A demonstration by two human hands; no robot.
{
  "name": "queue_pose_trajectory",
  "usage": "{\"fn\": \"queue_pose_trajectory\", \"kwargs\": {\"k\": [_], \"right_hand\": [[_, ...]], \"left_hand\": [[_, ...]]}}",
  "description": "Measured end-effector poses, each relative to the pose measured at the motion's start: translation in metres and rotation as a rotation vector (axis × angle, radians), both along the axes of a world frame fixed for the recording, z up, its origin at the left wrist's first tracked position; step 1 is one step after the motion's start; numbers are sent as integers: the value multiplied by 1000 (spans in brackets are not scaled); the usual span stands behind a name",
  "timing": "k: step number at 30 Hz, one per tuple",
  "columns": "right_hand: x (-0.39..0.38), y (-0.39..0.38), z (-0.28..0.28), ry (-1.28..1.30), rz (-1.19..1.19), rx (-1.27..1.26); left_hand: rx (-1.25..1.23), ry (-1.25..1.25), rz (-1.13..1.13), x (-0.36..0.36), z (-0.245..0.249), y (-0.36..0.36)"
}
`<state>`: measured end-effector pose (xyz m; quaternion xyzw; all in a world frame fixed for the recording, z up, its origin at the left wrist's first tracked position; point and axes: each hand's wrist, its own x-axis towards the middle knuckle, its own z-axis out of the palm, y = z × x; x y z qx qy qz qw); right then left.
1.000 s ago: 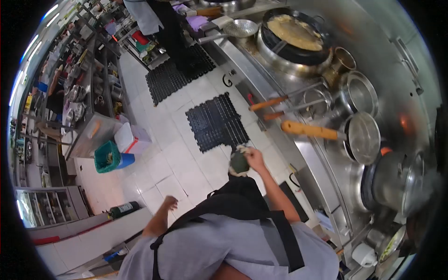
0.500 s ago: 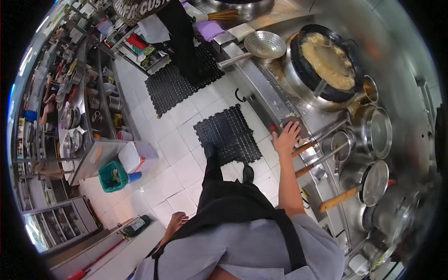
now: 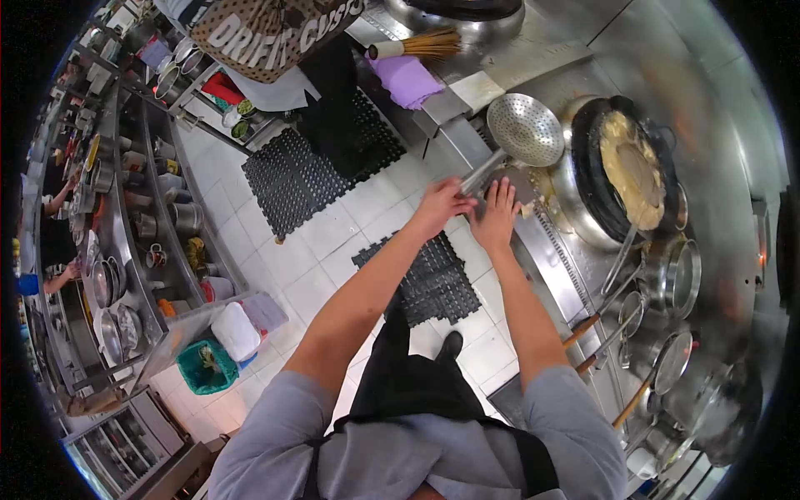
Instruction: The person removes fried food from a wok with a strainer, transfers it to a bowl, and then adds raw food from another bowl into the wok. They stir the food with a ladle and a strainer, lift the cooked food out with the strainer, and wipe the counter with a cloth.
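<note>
My left hand (image 3: 443, 206) is closed around the handle of a perforated metal skimmer (image 3: 525, 130), whose bowl rests near the stove edge. My right hand (image 3: 497, 215) lies flat with fingers stretched out on the steel counter edge (image 3: 537, 242), just beside the skimmer handle. What lies beneath its palm is hidden. Right of the skimmer, a black wok (image 3: 593, 167) sits on a round steel burner ring. Pale yellow food (image 3: 625, 162) fills its middle, and a metal ladle (image 3: 620, 260) leans in it.
Pots and strainers (image 3: 672, 362) line the right side. A purple cloth (image 3: 407, 81) and a bamboo brush (image 3: 425, 45) lie at the upper counter. A co-worker (image 3: 329, 100) stands on a black mat (image 3: 287, 179). Shelves, a green bin (image 3: 206, 367) and another person stand left.
My left hand has come up from my side and taken hold of the skimmer handle. My right hand has moved along the counter edge toward the skimmer. The view has shifted.
</note>
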<state>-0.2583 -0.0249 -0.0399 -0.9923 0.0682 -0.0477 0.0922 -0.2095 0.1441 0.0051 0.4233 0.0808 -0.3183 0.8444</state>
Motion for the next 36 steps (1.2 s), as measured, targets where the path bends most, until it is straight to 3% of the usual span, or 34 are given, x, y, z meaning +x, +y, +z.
{"fn": "queue_pose_trajectory", "kwargs": {"k": [1,4,7,9,10,11,14,16,18,20,21,22,23,24,26,28,30,31,32,33,35,36], "right_hand": [[15,9,4,-13,30,-17],[98,18,-80,-272,232,-332],[128,67,-12,-398,279,31],[134,65,-25,-379,259,-47],[125,57,-29,-363,258,-95],[105,46,-29,-298,227,-436],[26,14,0,59,49,-172],[-43,-20,17,41,-19,-84],[-111,-60,6,13,-114,-59],[-175,-99,-1,1,-176,-80],[-202,-114,-3,28,-221,-105],[-223,-127,-3,58,-260,-129],[-238,-135,2,117,-294,-143],[-251,-143,7,179,-322,-157],[-266,-152,12,267,-315,-174],[-266,-159,12,298,-265,-176],[-264,-170,-7,260,-231,-155],[-268,-178,-14,237,-206,-149],[-266,-186,-13,202,-184,-145],[-268,-187,-4,211,-204,-156],[-266,-172,16,235,-214,-162],[-264,-170,21,208,-192,-240]], "left_hand": [[89,-40,-3,11,23,-8],[-44,-71,-46,26,61,-16],[42,-105,-44,25,79,-16],[115,-160,-116,24,83,-4],[140,-185,-146,22,83,4],[133,-213,-207,20,76,14],[289,-245,-170,-4,57,58],[379,-236,-88,-37,26,104],[430,-92,48,-94,-33,171],[697,9,69,-179,-135,266],[838,179,212,-234,-159,299],[889,129,358,-301,-207,343],[834,266,171,-362,-220,392],[1014,404,219,-420,-207,397],[992,681,205,-539,-208,418],[889,871,247,-642,-193,408],[848,1047,45,-704,-174,390],[654,1107,-2,-737,-186,396],[907,1062,-144,-739,-170,362],[910,672,-348,-746,-168,361],[771,518,-278,-763,-178,355],[634,736,-11,-759,-188,344]]}}
